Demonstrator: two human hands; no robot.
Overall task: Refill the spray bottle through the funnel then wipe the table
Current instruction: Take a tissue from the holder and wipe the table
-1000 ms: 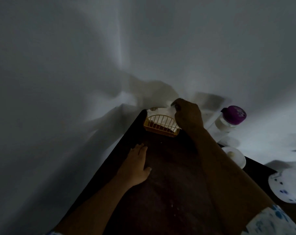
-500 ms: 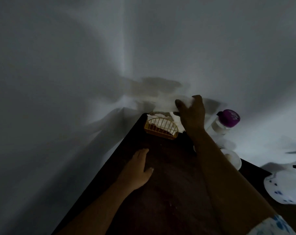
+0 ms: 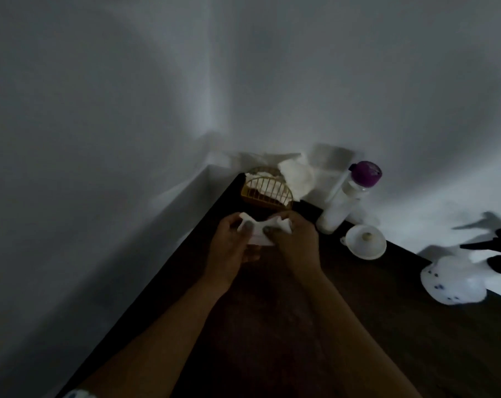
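A white tissue (image 3: 258,232) is held between my left hand (image 3: 232,245) and my right hand (image 3: 293,239), both gripping it above the dark table (image 3: 315,326). Just beyond them a yellow wire tissue holder (image 3: 265,193) stands at the table's far corner with more white tissue (image 3: 296,175) sticking out. A white funnel (image 3: 364,244) lies on the table to the right. The white spray bottle (image 3: 456,278) with blue dots and a black trigger head (image 3: 499,251) stands at the right edge.
A tall white bottle with a purple cap (image 3: 347,196) leans near the wall behind the funnel. Pale walls close in on the left and back. The scene is dim.
My right hand pulled a tissue out of the holder and drew it back toward me. My left hand lifted off the table and took hold of the tissue too.
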